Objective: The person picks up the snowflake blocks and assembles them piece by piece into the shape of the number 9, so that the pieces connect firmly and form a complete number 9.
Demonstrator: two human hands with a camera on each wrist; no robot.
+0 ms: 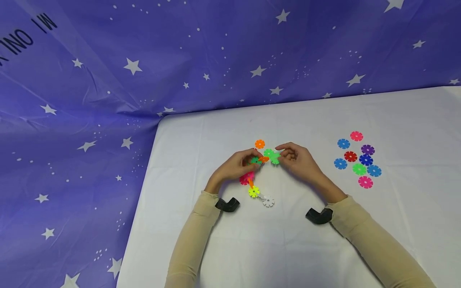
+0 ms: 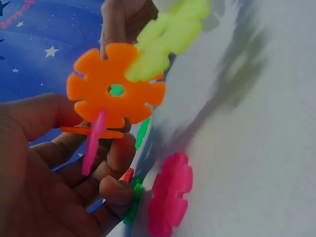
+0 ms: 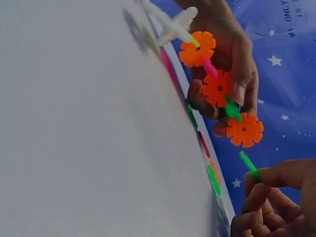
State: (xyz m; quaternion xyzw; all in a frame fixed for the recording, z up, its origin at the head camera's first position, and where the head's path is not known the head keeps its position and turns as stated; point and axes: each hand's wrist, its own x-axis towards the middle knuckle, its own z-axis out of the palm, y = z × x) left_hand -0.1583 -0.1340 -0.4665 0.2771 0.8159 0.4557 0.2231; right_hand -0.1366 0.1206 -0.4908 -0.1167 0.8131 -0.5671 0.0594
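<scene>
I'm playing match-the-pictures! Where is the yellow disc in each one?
Head: the yellow disc is just below the middle, lower than the left hand.
Left wrist: top, just right of centre, overlapping an orange disc.
Right wrist: near the top, right of centre, only a thin sliver.
Shared landmark: the left hand, in all three.

White cloth over table, some creases. Landmark: red disc, flat on cloth. Beyond it: coral disc. Left, slightly beyond: light blue disc; left, slightly nearer: second light blue disc. Right, slightly beyond: purple disc. Right: dark blue disc. Near right: light green disc, then third light blue disc, hot-pink disc nearest. Well left of red: orange disc, mint disc, magenta disc.
</scene>
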